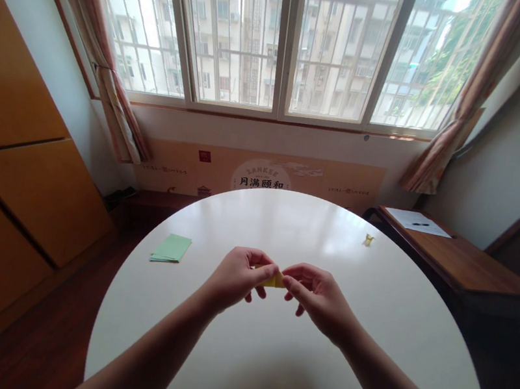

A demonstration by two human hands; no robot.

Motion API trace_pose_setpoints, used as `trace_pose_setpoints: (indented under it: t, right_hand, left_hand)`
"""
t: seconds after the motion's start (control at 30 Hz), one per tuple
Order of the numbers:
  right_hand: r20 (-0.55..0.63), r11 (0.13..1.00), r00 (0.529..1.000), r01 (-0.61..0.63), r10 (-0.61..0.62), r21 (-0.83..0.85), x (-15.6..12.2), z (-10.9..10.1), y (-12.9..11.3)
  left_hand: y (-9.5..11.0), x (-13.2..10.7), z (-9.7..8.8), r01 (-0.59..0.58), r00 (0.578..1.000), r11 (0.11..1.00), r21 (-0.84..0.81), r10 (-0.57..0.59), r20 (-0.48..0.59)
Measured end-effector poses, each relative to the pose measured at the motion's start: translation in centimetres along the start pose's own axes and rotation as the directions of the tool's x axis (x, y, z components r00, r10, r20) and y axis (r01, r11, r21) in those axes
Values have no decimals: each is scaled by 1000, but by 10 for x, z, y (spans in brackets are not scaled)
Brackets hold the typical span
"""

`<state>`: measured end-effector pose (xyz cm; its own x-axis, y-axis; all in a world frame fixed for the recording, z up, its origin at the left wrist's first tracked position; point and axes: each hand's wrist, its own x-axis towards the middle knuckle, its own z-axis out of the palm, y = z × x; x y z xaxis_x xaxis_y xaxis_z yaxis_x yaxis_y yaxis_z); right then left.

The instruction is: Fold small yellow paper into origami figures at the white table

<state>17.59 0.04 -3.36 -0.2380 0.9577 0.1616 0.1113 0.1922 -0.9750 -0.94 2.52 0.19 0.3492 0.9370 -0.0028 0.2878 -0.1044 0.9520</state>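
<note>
Both my hands meet over the middle of a round white table (262,366). Between them is a small folded piece of yellow paper (274,281). My left hand (239,277) pinches its left end with thumb and fingers closed. My right hand (316,295) pinches its right end the same way. Most of the paper is hidden by my fingers. A small stack of green paper sheets (171,249) lies flat on the table to the left. A tiny folded yellow paper figure (368,240) stands far right on the table.
A dark wooden side table (467,260) to the right carries a white sheet and a pen (419,224). Orange cabinets (10,181) line the left wall. A wide barred window (284,40) with curtains fills the far wall.
</note>
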Motion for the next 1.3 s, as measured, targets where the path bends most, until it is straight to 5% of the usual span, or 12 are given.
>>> trace_pose_setpoints:
  t: [0.13, 0.37, 0.7, 1.3]
  right_hand:
    - [29, 998, 999, -47, 45, 36, -2, 2, 0]
    - [26, 986, 993, -114, 111, 121, -1, -2, -2]
    - [45, 984, 990, -136, 131, 120, -2, 1, -3]
    - [13, 975, 991, -134, 133, 177, 0, 8, 2]
  left_hand:
    - [-3, 1, 2, -2, 998, 1000, -17, 3, 58]
    - [-2, 4, -6, -12, 997, 999, 44, 15, -74]
    - [-2, 1, -7, -182, 983, 956, 230, 177, 40]
    - [-1, 0, -1, -170, 985, 957, 235, 157, 73]
